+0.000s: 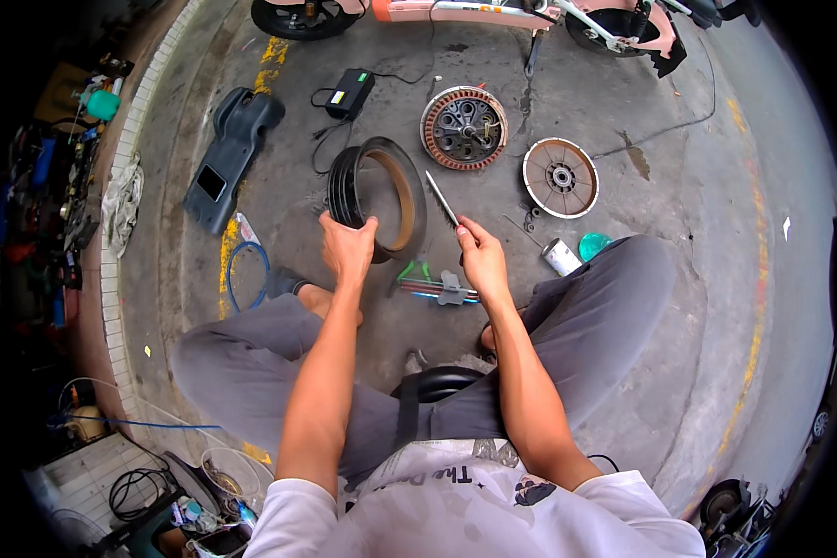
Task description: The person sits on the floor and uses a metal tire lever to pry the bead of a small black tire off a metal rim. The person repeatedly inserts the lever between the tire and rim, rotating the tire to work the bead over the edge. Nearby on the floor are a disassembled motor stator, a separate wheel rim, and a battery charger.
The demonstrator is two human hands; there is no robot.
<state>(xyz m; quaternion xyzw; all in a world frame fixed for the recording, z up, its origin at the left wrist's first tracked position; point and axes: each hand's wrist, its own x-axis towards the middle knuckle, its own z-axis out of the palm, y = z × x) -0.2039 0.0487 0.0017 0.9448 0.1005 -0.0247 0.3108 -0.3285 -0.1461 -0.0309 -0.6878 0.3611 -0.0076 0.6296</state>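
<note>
Dk lettering (437,477) on wht shirt (484,516), upside-down; labels (338,98) on blk charger (352,90) too sm. to read

Left fingers (326,224) grip a black tire (345,191) (right fingers (469,227), a slim tool (442,197)).

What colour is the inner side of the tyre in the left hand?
Brown; the tyre's inner side shows best in the head view.

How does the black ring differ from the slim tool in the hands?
The black ring is round and wide, whereas the slim tool is straight and narrow. The ring is black outside and brown inside; the tool looks pale grey. The left hand grips the ring, the right hand the tool. Both are held.
</note>
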